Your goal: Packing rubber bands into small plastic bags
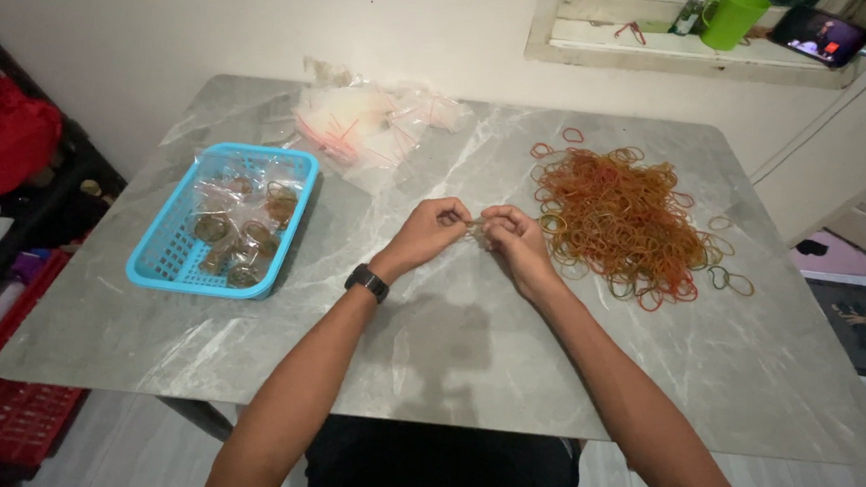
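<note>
Hands: left hand [432, 225], right hand [514, 233] pinch one band [473, 223].

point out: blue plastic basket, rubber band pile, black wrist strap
Blue plastic basket [147, 264], head view, near left rim.
Orange rubber band pile [623, 217], head view, heap's middle.
Black wrist strap [367, 282], head view, band on left wrist.

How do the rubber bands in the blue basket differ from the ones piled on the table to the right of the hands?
The bands in the blue basket are packed in small clear bags; the loose pile of rubber bands lies bare on the marble table. The bagged ones form small separate bunches, while the pile is one large spread heap with strays at its edge. The basket sits left of the hands, the pile right. Both show similar orange, red and greenish bands.
</note>
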